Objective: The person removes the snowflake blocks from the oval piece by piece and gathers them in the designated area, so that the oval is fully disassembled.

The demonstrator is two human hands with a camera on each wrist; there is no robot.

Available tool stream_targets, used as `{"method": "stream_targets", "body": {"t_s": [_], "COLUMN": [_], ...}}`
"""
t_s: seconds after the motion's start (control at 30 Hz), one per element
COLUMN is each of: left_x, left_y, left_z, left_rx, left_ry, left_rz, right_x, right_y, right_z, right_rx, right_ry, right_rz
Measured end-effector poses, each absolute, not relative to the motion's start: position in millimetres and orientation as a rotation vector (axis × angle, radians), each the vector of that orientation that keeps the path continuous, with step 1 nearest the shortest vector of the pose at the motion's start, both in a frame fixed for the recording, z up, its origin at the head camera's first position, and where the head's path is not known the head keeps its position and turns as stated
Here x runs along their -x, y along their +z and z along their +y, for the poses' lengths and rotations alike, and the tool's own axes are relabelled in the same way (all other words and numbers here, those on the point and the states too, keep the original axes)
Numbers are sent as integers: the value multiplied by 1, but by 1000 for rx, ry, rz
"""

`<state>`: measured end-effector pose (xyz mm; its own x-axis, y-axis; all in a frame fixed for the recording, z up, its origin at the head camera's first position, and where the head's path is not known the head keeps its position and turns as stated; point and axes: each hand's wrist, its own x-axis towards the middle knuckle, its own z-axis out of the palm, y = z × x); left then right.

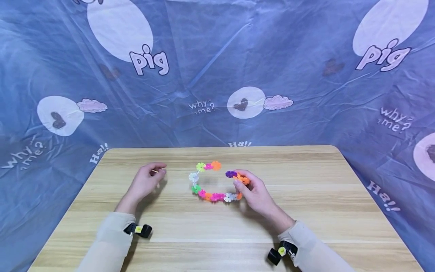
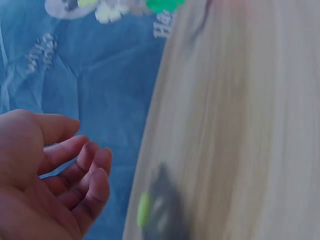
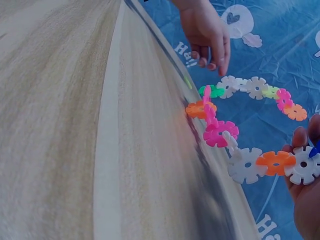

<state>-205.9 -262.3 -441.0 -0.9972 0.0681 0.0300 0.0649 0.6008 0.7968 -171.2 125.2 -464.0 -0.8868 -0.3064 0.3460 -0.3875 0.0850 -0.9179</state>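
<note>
A curved chain of notched flower-shaped plastic discs (image 1: 215, 197), joined edge to edge, hangs over the table in an unclosed loop. Orange, pink, white, green, yellow-green and purple pieces make it up. My right hand (image 1: 256, 193) pinches it at the right side, beside a purple disc (image 1: 231, 174) and orange ones. The chain's other end is an orange disc (image 3: 295, 112). To the left of the loop, my left hand (image 1: 144, 184) hovers with loosely bent fingers; its palm (image 2: 30, 200) shows nothing in it. Close below lies a small yellow-green piece (image 2: 143, 210).
The loop and both hands are above a light wood-grain table (image 1: 190, 241). A blue printed cloth (image 1: 204, 68) surrounds its back and sides. Each wrist wears a strapped black camera, such as the left one (image 1: 146, 231).
</note>
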Motion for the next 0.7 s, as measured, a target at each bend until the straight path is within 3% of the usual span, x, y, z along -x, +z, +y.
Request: {"method": "stream_targets", "body": {"t_s": [0.7], "left_x": [184], "left_y": [-411], "left_z": [-194], "left_rx": [-466], "left_ry": [1618], "left_rz": [2730], "right_x": [169], "right_y": [-457], "right_z": [124], "right_rx": [-697], "right_ry": [1953], "right_rz": [-2278]}}
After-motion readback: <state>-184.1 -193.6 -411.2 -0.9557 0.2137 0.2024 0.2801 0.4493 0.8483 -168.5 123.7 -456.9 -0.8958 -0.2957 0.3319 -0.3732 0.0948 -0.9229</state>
